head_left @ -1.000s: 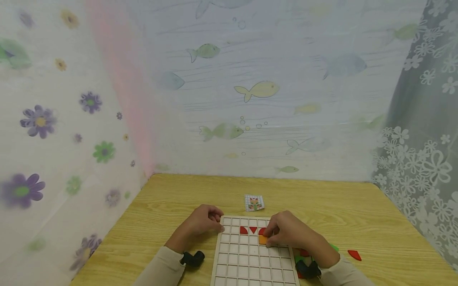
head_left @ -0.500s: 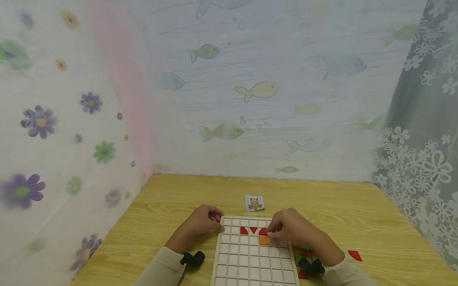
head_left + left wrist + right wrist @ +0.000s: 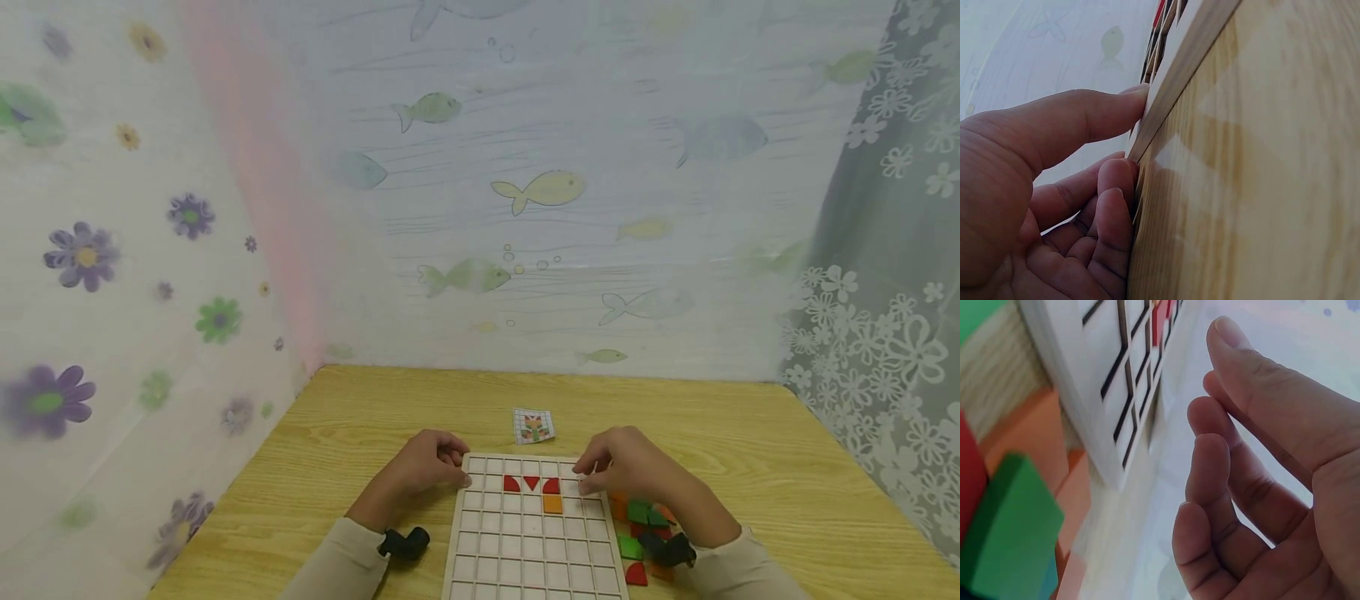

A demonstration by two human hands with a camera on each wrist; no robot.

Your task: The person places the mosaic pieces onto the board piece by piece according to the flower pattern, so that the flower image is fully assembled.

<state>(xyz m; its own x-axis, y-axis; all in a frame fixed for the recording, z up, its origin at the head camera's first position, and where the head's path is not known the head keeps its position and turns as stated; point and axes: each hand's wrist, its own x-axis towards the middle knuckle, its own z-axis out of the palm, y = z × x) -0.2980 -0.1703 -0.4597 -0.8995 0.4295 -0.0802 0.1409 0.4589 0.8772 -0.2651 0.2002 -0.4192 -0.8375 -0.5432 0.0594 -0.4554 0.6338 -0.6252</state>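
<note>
A wooden grid board (image 3: 521, 550) lies on the table, its cells partly filled. Two red quarter-round tiles flank a red triangle tile (image 3: 531, 483) in the second row; an orange square tile (image 3: 552, 504) sits below the right quarter-round tile (image 3: 551, 485). At the far left corner my left hand (image 3: 429, 460) holds the board's edge between thumb and curled fingers, as the left wrist view (image 3: 1054, 187) confirms. My right hand (image 3: 626, 462) hovers over the board's far right corner with relaxed fingers and nothing between them, also in the right wrist view (image 3: 1260, 462).
Right of the board lies a loose pile of green, red and orange tiles (image 3: 639, 512), partly hidden by the right wrist's black strap piece. A small pattern card (image 3: 533, 426) with a coloured figure rests beyond the board. A patterned curtain (image 3: 562, 250) hangs behind the table.
My right hand has let go of the orange square tile and moved right and away, uncovering it and the red quarter-round. More of the tile pile shows. My left hand stays put.
</note>
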